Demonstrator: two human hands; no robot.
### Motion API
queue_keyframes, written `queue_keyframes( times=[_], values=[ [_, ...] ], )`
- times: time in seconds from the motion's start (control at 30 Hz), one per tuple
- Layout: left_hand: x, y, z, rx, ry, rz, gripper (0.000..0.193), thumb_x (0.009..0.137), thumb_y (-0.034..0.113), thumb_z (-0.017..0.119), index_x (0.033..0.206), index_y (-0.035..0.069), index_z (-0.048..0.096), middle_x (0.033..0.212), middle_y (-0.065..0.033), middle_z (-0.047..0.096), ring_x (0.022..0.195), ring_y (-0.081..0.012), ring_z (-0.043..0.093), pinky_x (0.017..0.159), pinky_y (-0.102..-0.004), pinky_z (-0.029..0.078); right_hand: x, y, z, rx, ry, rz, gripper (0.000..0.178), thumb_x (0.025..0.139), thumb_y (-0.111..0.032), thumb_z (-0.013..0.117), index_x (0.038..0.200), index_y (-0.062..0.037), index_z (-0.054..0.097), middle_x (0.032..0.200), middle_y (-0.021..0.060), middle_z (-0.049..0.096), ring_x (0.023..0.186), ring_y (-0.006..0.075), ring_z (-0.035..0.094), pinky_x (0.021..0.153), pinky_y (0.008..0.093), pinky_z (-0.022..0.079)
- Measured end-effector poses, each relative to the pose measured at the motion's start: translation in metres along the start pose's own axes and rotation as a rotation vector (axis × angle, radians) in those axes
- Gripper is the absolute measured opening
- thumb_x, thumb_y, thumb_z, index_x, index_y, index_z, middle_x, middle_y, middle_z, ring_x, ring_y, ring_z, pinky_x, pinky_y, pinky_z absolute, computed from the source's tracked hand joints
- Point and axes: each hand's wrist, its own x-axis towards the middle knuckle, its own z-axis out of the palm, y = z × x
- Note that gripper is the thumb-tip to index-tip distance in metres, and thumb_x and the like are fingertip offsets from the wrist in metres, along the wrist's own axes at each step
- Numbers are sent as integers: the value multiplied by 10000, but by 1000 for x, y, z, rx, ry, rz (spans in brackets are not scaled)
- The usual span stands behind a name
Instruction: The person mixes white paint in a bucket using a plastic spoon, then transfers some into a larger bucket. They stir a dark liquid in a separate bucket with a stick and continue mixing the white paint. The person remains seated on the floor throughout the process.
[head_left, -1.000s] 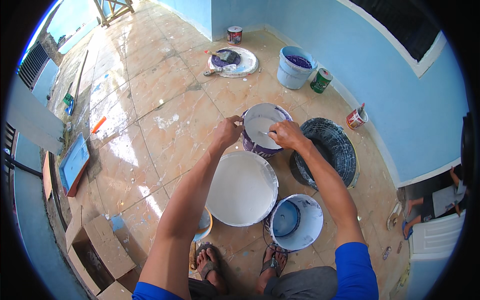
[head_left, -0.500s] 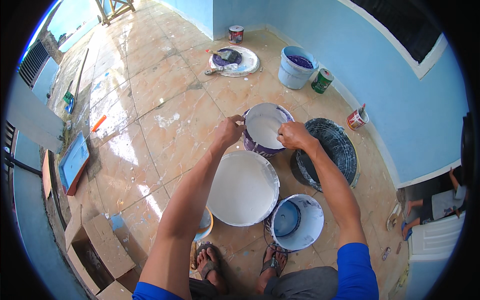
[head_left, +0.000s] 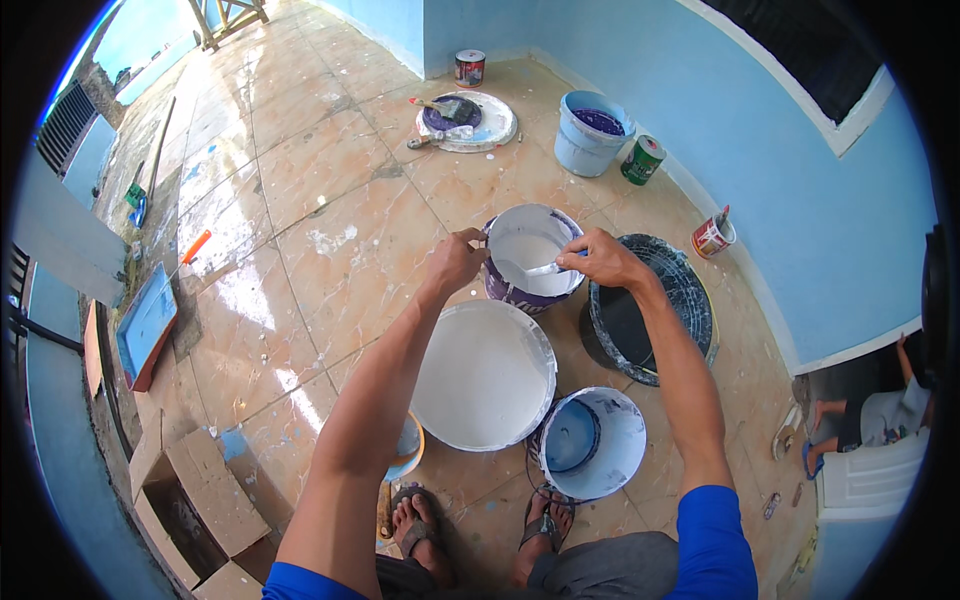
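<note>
My left hand (head_left: 458, 260) pinches the left rim of a purple-sided paint bucket (head_left: 520, 292) that holds white paint. In my right hand (head_left: 603, 257) is a blue-handled scraper (head_left: 545, 269), its pale blade reaching down inside the bucket over the paint. Closer to me stands a wide white bucket (head_left: 485, 375) full of white paint. To its right a smaller white bucket (head_left: 622, 450) leans open, with blue paint at its bottom. A black tub (head_left: 655, 320) with paint-streaked sides is under my right forearm.
At the far side, a paint-smeared lid (head_left: 490, 128) carries a brush (head_left: 450, 108), beside a light blue bucket (head_left: 585, 148) of purple paint. Several paint cans line the blue wall, including a green can (head_left: 643, 160). A paint tray (head_left: 150, 320) and cardboard box (head_left: 215, 495) lie left; another person (head_left: 885, 415) is at right.
My right hand has lifted and shifted slightly right, bringing the scraper's blade into view inside the bucket. My left hand stays on the rim.
</note>
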Motion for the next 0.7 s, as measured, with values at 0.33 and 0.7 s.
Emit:
queue_keyframes(
  times=[0.33, 0.7],
  values=[
    [0, 1, -1, -8, -26, -34, 375, 843, 270, 700, 1190, 128, 698, 954, -162, 742, 904, -313, 713, 799, -418, 538, -13, -16, 0, -606, 310, 2, 267, 875, -284, 636, 896, -42, 746, 854, 220, 707, 821, 425, 673, 756, 493, 529],
    [-2, 3, 0, 9, 11, 2, 360, 839, 237, 705, 1179, 119, 700, 935, -176, 740, 883, -318, 717, 783, -417, 542, 21, 16, 51, -502, 255, 122, 289, 865, -261, 596, 822, -4, 721, 837, 272, 688, 831, 449, 680, 771, 516, 532]
  ],
)
